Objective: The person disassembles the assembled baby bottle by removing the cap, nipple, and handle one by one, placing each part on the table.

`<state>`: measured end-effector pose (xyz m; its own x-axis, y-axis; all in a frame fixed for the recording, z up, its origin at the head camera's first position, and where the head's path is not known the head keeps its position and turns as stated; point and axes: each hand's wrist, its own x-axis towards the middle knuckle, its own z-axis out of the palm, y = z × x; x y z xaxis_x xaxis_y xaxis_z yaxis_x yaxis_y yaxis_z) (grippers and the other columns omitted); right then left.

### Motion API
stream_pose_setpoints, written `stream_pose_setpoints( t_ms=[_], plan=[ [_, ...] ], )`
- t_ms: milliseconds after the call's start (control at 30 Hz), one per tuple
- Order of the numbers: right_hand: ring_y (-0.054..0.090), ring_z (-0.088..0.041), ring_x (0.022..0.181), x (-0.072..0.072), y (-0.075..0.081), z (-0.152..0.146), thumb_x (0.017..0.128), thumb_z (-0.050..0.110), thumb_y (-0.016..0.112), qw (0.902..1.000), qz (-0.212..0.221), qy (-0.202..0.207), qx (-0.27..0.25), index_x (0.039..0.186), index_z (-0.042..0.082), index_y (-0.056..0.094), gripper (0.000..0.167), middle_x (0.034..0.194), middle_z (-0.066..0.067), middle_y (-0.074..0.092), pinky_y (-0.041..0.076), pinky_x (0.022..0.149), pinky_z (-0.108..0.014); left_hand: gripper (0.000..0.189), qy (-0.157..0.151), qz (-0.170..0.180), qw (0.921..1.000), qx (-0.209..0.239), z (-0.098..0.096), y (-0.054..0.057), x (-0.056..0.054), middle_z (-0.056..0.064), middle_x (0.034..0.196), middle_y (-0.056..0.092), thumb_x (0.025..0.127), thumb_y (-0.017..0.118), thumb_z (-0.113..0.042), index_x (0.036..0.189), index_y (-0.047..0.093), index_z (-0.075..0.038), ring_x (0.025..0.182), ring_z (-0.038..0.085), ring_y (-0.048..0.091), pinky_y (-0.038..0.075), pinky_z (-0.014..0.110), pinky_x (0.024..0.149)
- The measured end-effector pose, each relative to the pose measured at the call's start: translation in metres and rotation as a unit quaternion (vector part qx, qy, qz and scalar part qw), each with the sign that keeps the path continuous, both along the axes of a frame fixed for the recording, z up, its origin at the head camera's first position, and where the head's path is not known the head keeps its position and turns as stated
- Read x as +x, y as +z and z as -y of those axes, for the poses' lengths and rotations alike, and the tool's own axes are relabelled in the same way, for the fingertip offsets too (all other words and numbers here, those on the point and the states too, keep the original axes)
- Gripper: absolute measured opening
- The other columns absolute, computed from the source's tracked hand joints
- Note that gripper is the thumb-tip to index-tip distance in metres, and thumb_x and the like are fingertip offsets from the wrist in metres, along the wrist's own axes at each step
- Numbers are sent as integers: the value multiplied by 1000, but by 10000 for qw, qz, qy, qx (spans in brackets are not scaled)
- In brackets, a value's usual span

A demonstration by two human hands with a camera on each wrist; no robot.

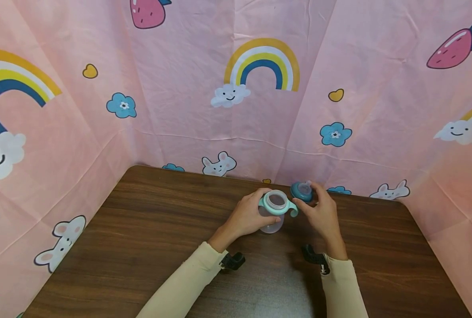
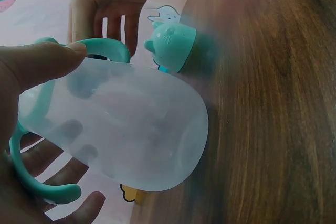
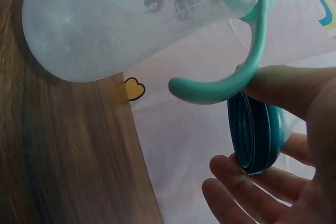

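My left hand [image 1: 248, 215] grips a translucent baby bottle [image 2: 142, 124] just below its open mouth [image 1: 277, 199], thumb on one side and fingers on the other. Round the bottle's neck sits a mint-green ring with two curved handles [image 3: 210, 92]. To the right of the bottle, my right hand [image 1: 324, 213] holds a dark teal screw collar [image 3: 257, 135] with a clear nipple [image 1: 305, 189] in it. The collar is apart from the bottle mouth, its threaded underside facing the bottle in the right wrist view. My right thumb lies close by one handle.
A mint-green cap [image 2: 170, 45] with small animal ears stands on the table in the left wrist view. The dark wooden table [image 1: 160, 221] ends at a pink printed cloth [image 1: 180, 88] hanging behind and at both sides. Black wrist mounts [image 1: 233, 261] stick out below both hands.
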<state>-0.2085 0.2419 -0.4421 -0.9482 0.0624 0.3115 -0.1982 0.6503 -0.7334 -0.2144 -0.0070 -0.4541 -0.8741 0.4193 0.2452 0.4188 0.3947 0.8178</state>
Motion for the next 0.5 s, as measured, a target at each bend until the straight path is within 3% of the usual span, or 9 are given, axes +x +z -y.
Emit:
stream_pose_setpoints(
  t_ms=[167, 300, 500],
  plan=[
    [71, -43, 119, -2, -4, -1, 99, 21, 86, 9995, 308, 10, -88, 154, -3, 55, 67, 142, -26, 65, 60, 99, -56, 80, -12, -28, 10000, 64, 0, 0, 1, 17, 142, 68, 88, 97, -28, 153, 56, -6, 128, 33, 68, 56, 58, 105],
    [67, -44, 128, -3, -7, -3, 101, 24, 84, 9986, 513, -34, -72, 154, -3, 55, 66, 143, -27, 65, 56, 104, -59, 80, -2, -34, 10000, 71, 0, 0, 0, 16, 142, 68, 88, 97, -28, 153, 56, -6, 128, 33, 68, 56, 58, 105],
    [67, -47, 125, -4, -13, -5, 104, 26, 81, 9971, 743, -110, 99, 156, -6, 51, 68, 142, -32, 65, 55, 103, -60, 79, 15, -29, 10000, -19, 0, 0, 0, 14, 142, 68, 88, 97, -28, 153, 56, -8, 128, 32, 67, 56, 56, 106]
  ],
)
